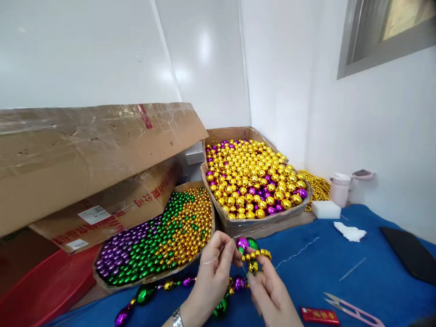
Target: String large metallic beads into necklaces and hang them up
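Note:
My left hand (211,270), with a metal watch band at its wrist, is closed in a pinch on a thin white thread (214,260). Close beside it, my right hand (270,290) is closed round part of a bead string, with small gold beads (265,253) lying over its fingers. A large purple bead (243,243) and a green bead (253,244) show just beyond the fingertips. The rest of the bead garland (146,294) trails left across the blue cloth, partly hidden beneath my left hand and forearm. Whether a needle is between my fingertips I cannot tell.
A box of purple, green and gold beads (146,245) stands at left, a box of larger gold and purple beads (252,177) behind. On the blue cloth (303,272) lie pink thread snips (354,311), a red case (319,316), a white block (326,210) and a black flat object (410,254).

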`<state>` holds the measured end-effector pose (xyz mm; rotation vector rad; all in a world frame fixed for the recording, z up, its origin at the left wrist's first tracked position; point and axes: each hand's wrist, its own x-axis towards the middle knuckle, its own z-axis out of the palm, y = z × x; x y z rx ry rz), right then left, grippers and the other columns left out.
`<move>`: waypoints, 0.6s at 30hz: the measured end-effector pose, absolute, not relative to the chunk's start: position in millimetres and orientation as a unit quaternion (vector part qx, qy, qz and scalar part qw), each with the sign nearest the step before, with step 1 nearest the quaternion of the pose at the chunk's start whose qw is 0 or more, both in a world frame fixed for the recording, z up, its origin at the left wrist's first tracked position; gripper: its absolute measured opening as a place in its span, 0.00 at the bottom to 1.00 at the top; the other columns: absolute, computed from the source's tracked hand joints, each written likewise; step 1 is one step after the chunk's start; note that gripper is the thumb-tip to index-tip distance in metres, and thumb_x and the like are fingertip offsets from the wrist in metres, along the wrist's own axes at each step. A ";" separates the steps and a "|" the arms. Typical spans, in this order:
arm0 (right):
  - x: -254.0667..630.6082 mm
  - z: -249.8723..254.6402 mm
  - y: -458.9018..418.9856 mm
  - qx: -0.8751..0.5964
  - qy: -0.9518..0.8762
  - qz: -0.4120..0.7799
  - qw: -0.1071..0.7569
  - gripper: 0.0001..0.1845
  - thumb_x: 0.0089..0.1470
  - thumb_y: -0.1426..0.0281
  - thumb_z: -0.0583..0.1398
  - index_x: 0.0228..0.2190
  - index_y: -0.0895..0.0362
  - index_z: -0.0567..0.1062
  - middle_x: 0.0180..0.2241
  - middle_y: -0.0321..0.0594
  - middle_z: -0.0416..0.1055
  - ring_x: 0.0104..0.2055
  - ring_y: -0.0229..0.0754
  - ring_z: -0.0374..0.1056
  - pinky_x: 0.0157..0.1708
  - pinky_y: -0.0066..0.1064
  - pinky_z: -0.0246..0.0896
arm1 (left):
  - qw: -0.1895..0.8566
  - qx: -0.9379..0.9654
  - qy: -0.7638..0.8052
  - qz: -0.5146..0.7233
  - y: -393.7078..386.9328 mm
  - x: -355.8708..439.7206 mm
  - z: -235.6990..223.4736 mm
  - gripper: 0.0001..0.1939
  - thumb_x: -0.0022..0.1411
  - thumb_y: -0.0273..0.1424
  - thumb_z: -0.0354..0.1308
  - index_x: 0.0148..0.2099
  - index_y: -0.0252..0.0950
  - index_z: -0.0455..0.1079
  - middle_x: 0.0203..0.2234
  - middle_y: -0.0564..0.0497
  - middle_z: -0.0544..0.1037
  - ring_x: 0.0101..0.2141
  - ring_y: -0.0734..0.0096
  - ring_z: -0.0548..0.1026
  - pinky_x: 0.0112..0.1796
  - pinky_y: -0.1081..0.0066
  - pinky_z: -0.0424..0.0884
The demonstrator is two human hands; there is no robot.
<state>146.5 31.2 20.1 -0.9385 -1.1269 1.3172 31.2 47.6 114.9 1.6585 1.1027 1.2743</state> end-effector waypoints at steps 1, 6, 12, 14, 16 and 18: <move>149.4 17.0 32.4 -0.417 -0.528 0.489 0.554 0.26 0.56 0.53 0.54 0.51 0.56 0.62 0.17 0.24 0.51 0.18 0.32 0.52 0.18 0.24 0.46 | 0.378 0.650 0.432 0.498 47.7 29.7 114.6 0.10 0.65 0.34 0.49 0.32 0.37 0.61 0.24 0.54 0.70 0.26 0.72 0.71 0.29 0.71 0.68; 169.6 11.1 46.7 -0.392 -0.737 0.181 0.519 0.26 0.60 0.71 0.51 0.59 0.52 0.55 0.30 0.37 0.70 0.29 0.39 0.68 0.31 0.27 0.63 | 0.398 0.634 0.440 0.496 50.5 24.6 109.1 0.11 0.65 0.35 0.49 0.30 0.37 0.60 0.23 0.55 0.68 0.25 0.73 0.68 0.28 0.73 0.65; 174.0 8.7 70.4 -0.322 -0.779 -0.058 0.534 0.33 0.58 0.80 0.53 0.62 0.55 0.50 0.45 0.45 0.72 0.46 0.44 0.67 0.48 0.35 0.62 | 0.473 0.561 0.415 0.539 52.8 21.9 108.4 0.10 0.65 0.35 0.50 0.31 0.37 0.60 0.22 0.55 0.68 0.24 0.75 0.63 0.26 0.75 0.60; 171.4 9.3 75.2 -0.335 -0.772 -0.067 0.536 0.32 0.58 0.80 0.53 0.62 0.56 0.51 0.46 0.46 0.72 0.47 0.44 0.67 0.46 0.34 0.64 | 0.461 0.562 0.401 0.558 51.8 20.7 108.9 0.10 0.64 0.34 0.51 0.31 0.36 0.61 0.24 0.55 0.69 0.26 0.75 0.63 0.28 0.74 0.60; 169.4 9.9 78.6 -0.339 -0.769 -0.075 0.538 0.32 0.58 0.79 0.52 0.62 0.58 0.51 0.47 0.48 0.71 0.46 0.44 0.67 0.45 0.34 0.64 | 0.452 0.563 0.395 0.568 50.8 19.3 108.3 0.10 0.64 0.34 0.51 0.31 0.36 0.62 0.25 0.54 0.70 0.26 0.75 0.63 0.29 0.74 0.59; 168.8 9.1 81.1 -0.332 -0.769 -0.090 0.538 0.32 0.58 0.80 0.54 0.62 0.59 0.52 0.47 0.49 0.71 0.45 0.44 0.67 0.43 0.35 0.65 | 0.459 0.561 0.395 0.565 50.3 17.8 106.4 0.10 0.65 0.35 0.51 0.31 0.36 0.62 0.24 0.54 0.70 0.25 0.76 0.62 0.27 0.74 0.58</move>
